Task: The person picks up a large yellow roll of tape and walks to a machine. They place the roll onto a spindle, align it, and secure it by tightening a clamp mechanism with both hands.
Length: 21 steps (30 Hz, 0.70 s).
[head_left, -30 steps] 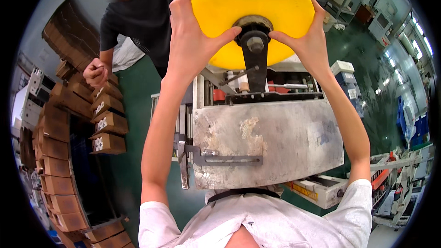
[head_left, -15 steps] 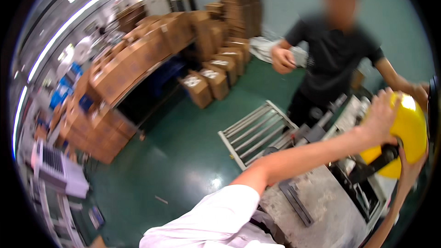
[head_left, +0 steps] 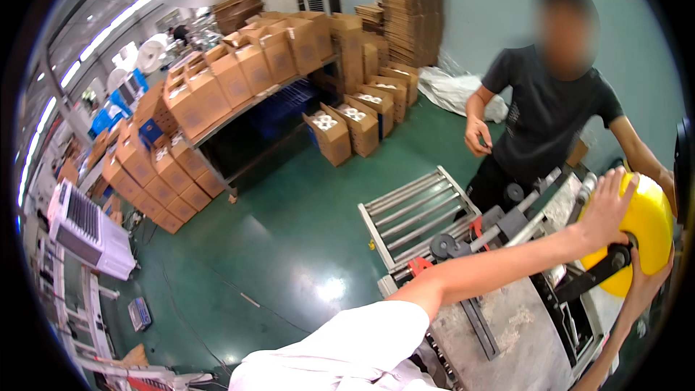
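The green floor (head_left: 289,261) fills my view, now swung left, yet both half-open hands (head_left: 605,213) still grip the yellow roll (head_left: 657,206).

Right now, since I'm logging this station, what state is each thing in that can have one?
Left hand: gripping the yellow roll, fingers over its rim
Right hand: gripping its lower side
Yellow roll: fitted on the black arm; turning or not, can't tell
Metal plate: stained
Floor cartons: open, white items inside
Flat cardboard: stacked
White sheet: crumpled
Strip lights: lit
Pale louvred unit: on or off, can't tell
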Tool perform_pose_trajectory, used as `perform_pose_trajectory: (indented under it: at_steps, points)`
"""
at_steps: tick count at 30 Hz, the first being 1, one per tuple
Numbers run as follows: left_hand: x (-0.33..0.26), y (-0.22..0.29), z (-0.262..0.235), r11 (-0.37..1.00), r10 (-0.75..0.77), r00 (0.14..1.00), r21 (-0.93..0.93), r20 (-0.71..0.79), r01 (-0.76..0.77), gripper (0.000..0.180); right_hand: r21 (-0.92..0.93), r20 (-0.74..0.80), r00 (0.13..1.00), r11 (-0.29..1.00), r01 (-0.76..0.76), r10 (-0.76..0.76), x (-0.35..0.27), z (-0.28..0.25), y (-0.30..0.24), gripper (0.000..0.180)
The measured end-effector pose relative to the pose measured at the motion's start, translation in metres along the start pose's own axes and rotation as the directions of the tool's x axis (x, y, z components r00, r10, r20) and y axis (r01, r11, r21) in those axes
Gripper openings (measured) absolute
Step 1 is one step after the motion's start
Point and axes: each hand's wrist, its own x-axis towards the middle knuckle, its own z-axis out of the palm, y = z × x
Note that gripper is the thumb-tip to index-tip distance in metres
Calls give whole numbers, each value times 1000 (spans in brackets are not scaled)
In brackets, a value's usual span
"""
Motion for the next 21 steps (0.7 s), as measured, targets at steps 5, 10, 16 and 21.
perform_pose_trajectory:
  at_steps: [5, 10, 16, 21]
  points:
    - [-11, -30, -22, 997, -66, 993, 52, 97, 61, 127, 194, 65, 997, 980, -47, 35, -6, 2, -69, 70]
    - [4, -44, -36, 994, 74, 947, -97, 312, -46, 109, 187, 225, 974, 982, -33, -10, -8, -14, -11, 98]
    - [5, -29, -34, 994, 107, 953, -13, 284, -108, 110, 313, 221, 974, 942, -122, 52, -29, -3, 7, 125]
    - [5, -28, -40, 992, 121, 952, -5, 280, -125, 114, 308, 180, 982, 944, -115, 61, -32, -2, 0, 120]
